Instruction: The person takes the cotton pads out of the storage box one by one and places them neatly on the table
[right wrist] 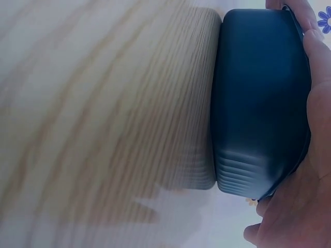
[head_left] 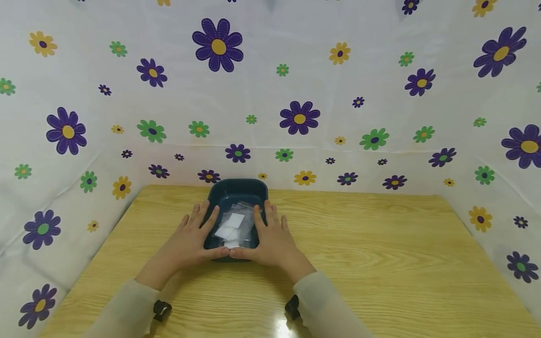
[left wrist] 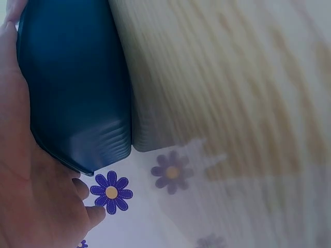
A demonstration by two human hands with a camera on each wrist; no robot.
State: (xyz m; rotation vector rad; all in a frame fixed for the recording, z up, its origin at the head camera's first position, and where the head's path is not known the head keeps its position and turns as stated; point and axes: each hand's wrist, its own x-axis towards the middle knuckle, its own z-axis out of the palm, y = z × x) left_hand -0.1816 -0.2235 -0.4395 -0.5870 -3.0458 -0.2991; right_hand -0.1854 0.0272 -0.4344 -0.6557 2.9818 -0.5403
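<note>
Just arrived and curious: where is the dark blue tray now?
In the head view, the dark blue tray sits on the table, left of centre toward the far edge, between the left hand and right hand.

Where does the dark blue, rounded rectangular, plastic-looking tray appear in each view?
Head: tray below and slightly left of centre.
Left wrist: tray at upper left.
Right wrist: tray right of centre.
Shared landmark: pale wood-grain tabletop, seen beside the tray in every view.
</note>
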